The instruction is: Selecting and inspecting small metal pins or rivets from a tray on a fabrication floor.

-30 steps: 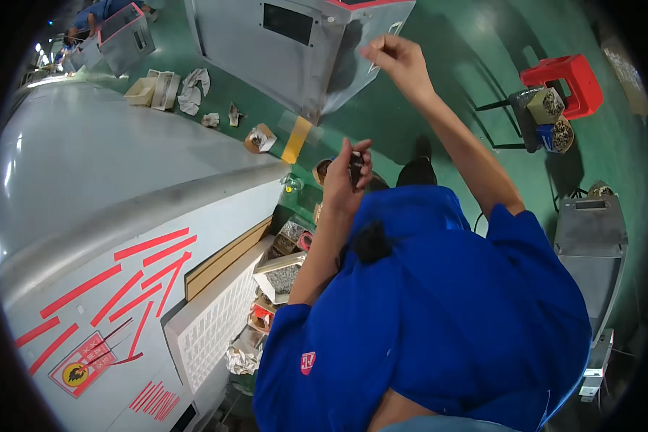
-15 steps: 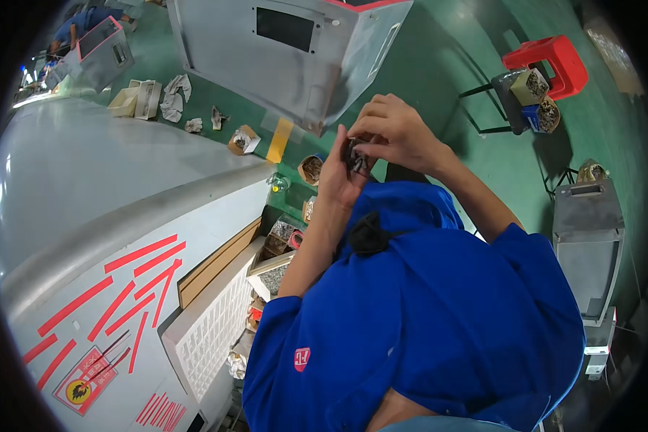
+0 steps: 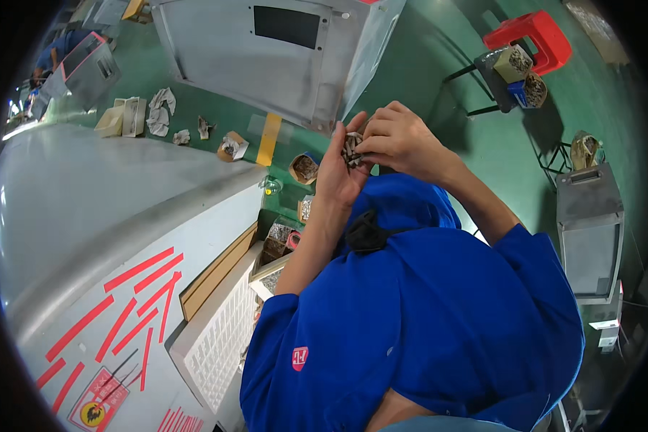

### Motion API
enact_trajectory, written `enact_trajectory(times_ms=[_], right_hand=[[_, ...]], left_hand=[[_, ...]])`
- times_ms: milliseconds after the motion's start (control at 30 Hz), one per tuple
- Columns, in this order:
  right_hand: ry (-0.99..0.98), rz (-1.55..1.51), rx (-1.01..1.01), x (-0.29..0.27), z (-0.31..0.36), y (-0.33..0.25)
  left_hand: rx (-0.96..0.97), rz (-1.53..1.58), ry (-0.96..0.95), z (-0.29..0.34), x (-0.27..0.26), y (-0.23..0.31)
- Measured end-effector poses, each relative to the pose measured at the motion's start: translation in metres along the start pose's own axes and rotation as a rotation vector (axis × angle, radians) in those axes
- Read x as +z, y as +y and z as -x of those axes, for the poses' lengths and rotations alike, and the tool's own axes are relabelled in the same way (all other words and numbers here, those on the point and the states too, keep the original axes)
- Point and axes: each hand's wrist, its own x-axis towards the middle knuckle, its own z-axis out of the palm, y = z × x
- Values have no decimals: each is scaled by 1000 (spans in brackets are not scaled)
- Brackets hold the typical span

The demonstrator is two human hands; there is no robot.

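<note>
A large grey surface with a rounded edge (image 3: 122, 176) takes up the left side; flat red strips (image 3: 140, 269) lie on its pale lower part. A grey metal cabinet (image 3: 230, 72) stands ahead on the green floor; its near corner shows just beyond the left fingertips and limits forward reach in this view. A red stool (image 3: 554, 50) stands farther right, beside a dark stool (image 3: 493, 83) bearing open containers of small parts. An open carton (image 3: 304, 168) of similar parts sits left of the hands, beyond the left forearm.

The left hand (image 3: 336, 175) is cupped and holds a loose cluster of small dark pieces (image 3: 351, 150) in its palm. The right hand (image 3: 407, 140) has its fingers bent onto the cluster (whether they pinch a piece cannot be told).

Each piece is judged light and stiff, probably metal, and unlikely to break. Loose pieces may roll or slip between the fingers; keep the palm level and cupped. Take one piece at a time, across its sides, between thumb and fingertip.
</note>
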Motion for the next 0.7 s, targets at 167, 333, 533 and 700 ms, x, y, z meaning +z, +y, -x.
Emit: enact_trajectory(times_ms=[167,333,533,700], right_hand=[[112,-60,35,4,10,-2],[187,-188,74,-7,6,6],[606,-405,477,-37,-12,55],[975,-415,605,-41,-26,121]], left_hand=[[-44,-61,36,1,-1,-2],[-34,-66,12,-12,-9,0],[0,-36,99,-13,19,-7],[-4,-35,91,-26,13,-12]])
